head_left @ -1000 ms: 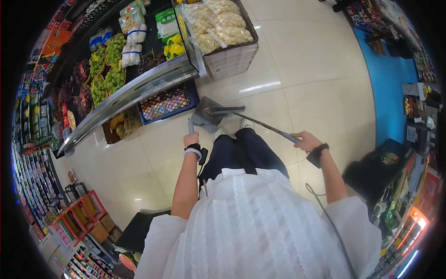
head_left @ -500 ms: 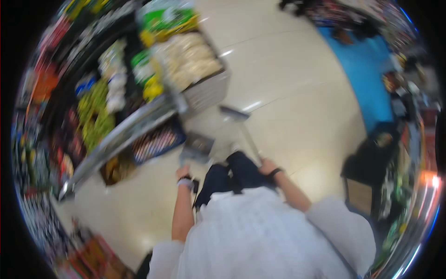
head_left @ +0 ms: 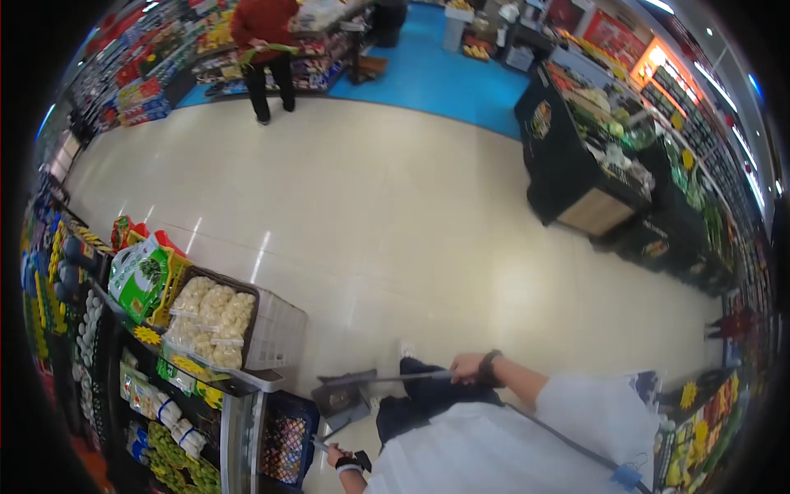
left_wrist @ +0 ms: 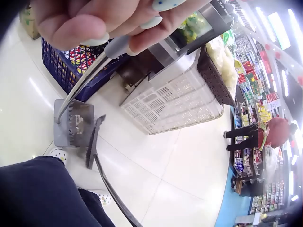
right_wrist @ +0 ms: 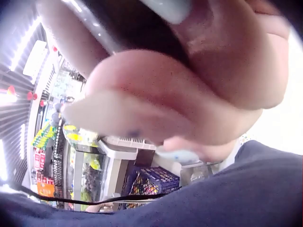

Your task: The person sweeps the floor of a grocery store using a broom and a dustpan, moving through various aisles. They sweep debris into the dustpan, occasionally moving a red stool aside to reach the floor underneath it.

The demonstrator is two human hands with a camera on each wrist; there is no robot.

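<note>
A grey long-handled dustpan stands on the floor beside the person's shoes, with some debris in it. The left hand grips its handle; in the left wrist view the fingers of the left hand curl round the grey grip. A broom head is at the dustpan's open side, its thin pole slanting away. In the head view the right hand grips the broom pole. The right wrist view shows the curled right hand very close, round a dark shaft.
A white crate with bagged pale food stands left of the dustpan, and a blue crate lies under the shelf edge. Dark produce stands are at the right. A person in a red top stands at the far side.
The head view has swung to take in more of the shop. The broom head has moved from the floor beyond the dustpan back to the dustpan. Both hands keep their grips.
</note>
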